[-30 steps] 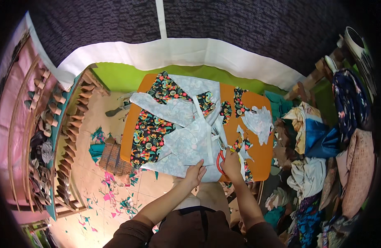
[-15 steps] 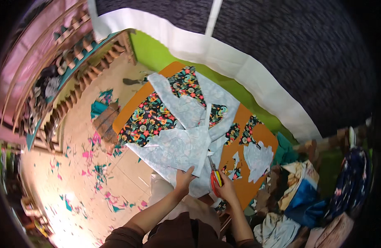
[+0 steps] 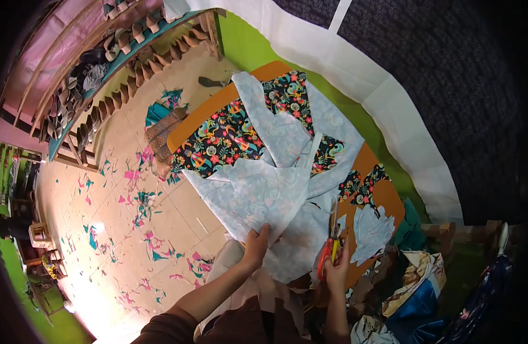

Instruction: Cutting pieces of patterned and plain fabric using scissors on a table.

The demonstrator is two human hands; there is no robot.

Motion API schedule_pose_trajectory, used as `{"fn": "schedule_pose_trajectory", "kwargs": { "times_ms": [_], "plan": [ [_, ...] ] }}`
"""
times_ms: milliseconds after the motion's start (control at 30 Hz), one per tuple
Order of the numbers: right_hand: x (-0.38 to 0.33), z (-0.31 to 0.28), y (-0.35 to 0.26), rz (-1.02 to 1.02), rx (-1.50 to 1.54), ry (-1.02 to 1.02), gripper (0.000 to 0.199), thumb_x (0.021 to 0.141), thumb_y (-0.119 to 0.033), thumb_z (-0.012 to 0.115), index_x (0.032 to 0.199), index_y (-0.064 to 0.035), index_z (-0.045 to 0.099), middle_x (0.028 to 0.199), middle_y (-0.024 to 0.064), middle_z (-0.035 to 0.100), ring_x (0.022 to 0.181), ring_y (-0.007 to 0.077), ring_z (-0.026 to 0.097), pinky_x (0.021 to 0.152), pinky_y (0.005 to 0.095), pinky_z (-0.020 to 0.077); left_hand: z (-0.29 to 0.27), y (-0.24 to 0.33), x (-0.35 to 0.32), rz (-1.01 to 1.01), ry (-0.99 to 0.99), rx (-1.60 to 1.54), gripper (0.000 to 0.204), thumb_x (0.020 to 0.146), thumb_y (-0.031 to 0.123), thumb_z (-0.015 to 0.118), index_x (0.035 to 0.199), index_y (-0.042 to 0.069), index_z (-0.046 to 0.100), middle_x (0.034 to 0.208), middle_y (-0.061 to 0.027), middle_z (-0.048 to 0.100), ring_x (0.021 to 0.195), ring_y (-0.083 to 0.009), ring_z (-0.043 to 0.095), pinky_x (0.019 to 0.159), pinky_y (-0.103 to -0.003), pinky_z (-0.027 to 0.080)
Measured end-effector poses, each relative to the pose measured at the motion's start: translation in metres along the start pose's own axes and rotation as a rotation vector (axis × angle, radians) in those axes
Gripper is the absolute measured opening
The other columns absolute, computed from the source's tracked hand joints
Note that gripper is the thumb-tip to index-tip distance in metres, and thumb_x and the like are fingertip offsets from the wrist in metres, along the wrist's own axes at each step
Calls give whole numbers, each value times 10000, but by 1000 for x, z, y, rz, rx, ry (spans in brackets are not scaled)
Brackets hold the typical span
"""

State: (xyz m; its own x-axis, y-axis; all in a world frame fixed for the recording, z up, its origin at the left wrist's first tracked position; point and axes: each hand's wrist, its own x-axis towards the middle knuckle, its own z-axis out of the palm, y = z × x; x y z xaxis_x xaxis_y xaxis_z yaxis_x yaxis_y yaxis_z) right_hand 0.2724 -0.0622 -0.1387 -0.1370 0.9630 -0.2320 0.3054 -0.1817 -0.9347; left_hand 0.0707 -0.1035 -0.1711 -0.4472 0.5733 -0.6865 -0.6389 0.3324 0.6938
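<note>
The pale cloth point(image 3: 264, 195) lies spread over the floral fabric point(image 3: 229, 135) on the orange table point(image 3: 209, 106), its near edge hanging off the table's front. The left hand point(image 3: 255, 247) is closed on that near edge, fingers pinching the cloth from below. The right hand point(image 3: 337, 269) is wrapped round the red handles of the scissors point(image 3: 330, 241), whose blades point up into the cloth just beside it. A cut piece point(image 3: 372, 229) lies right of the scissors. Left of the table the tiled floor point(image 3: 103, 229), littered with scraps, is open; heaped clothes point(image 3: 416, 286) crowd the right.
</note>
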Motion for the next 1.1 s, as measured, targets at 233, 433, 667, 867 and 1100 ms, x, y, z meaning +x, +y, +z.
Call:
{"fn": "schedule_pose_trajectory", "kwargs": {
  "times_ms": [233,433,667,867,1100],
  "plan": [
    [-1,0,2,171,59,-42,603,705,71,578,1234,-31,307,873,17,428,720,95,409,677,186,376,-1,6,-2,38,-20,108,242,840,214,530,886,-24,542,746,-84,589,606,-139,552,501,-256,441],
    [-5,-12,-19,348,236,-229,558,723,-110,634,1197,-35,349,856,21,431,770,112,429,669,205,384,-4,6,-2,32,-47,61,257,796,221,598,890,-14,552,762,-63,587,635,-123,541,519,-254,438],
    [1,-33,-83,-299,-704,-531,741,695,-483,613,1203,-11,350,851,72,440,843,236,418,790,327,350,-10,8,-11,-59,-68,80,294,762,219,640,916,-18,562,810,-65,592,676,-131,547,549,-256,446],
    [3,-35,-47,175,-202,-930,718,745,-485,573,1195,23,337,822,95,500,748,199,504,650,282,402,-8,-10,-15,-36,-72,-16,319,744,218,660,926,-24,559,837,-79,595,704,-139,554,592,-267,450],
    [3,-11,-30,346,-316,-1170,516,841,-391,486,1145,3,349,798,66,449,717,148,461,633,275,403,-16,-21,-16,-27,13,-54,316,771,206,628,953,-36,539,852,-87,595,697,-147,567,602,-265,473]
  ]
}}
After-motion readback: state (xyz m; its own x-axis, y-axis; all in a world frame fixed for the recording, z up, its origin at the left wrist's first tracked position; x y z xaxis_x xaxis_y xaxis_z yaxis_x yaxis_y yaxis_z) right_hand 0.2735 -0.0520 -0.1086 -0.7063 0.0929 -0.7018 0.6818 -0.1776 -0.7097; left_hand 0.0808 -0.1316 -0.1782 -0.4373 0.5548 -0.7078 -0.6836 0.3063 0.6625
